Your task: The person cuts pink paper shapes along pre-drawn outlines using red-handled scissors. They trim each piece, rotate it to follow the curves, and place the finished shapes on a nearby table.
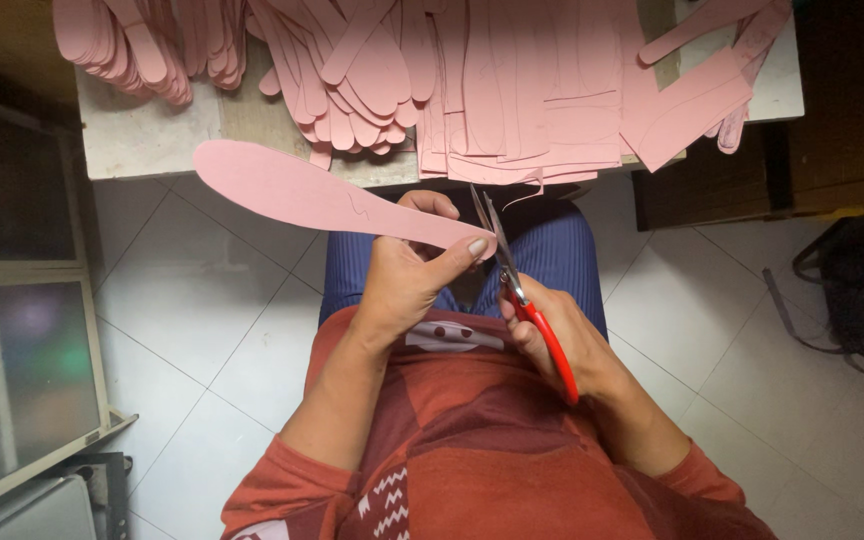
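An orange-red sleeved torso (pixel 472 450) fills the bottom of the view, nearest the lens. The left hand (pixel 407 275) pinches a long pink foam cut-out (pixel 302 195) between thumb (pixel 457 255) and curled fingers, closed tight on its narrow end; the broad end points toward ten o'clock. The right hand (pixel 562 335) is wrapped shut around the red handles of a pair of scissors (pixel 517 290), blades slightly parted at the cut-out's tip, pointing to twelve o'clock. At twelve o'clock, a worktable (pixel 142 140) carries heaps of pink cut pieces (pixel 372 80) and marked pink sheets (pixel 542 100). A black bag (pixel 857 290) lies at three o'clock.
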